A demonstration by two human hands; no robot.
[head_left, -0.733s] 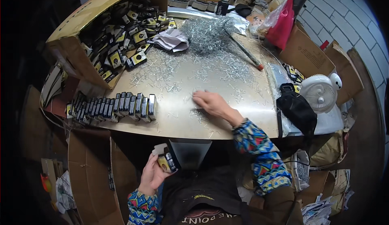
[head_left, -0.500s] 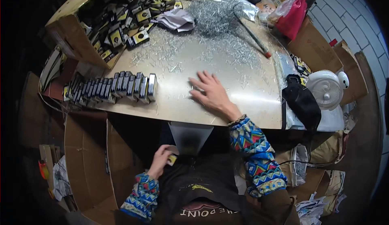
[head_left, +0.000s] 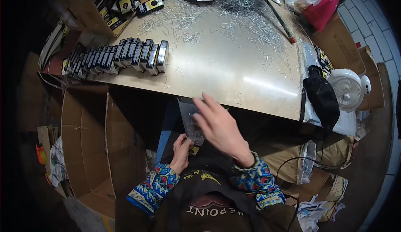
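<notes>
Your right hand (head_left: 219, 127) spread flat over grey chute (head_left: 190, 121) below tabletop (head_left: 234, 73) edge. Your left hand (head_left: 181, 150) pinches small yellow-black box (head_left: 193, 149) under chute. Boxes row (head_left: 121, 56) far left.

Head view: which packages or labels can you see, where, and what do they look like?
Row of small boxes: standing side by side at the table's left edge; black with pale faces.
Loose small boxes: heaped in a cardboard carton, top left; black and yellow.
Red plastic bag: top right, crumpled.
</notes>
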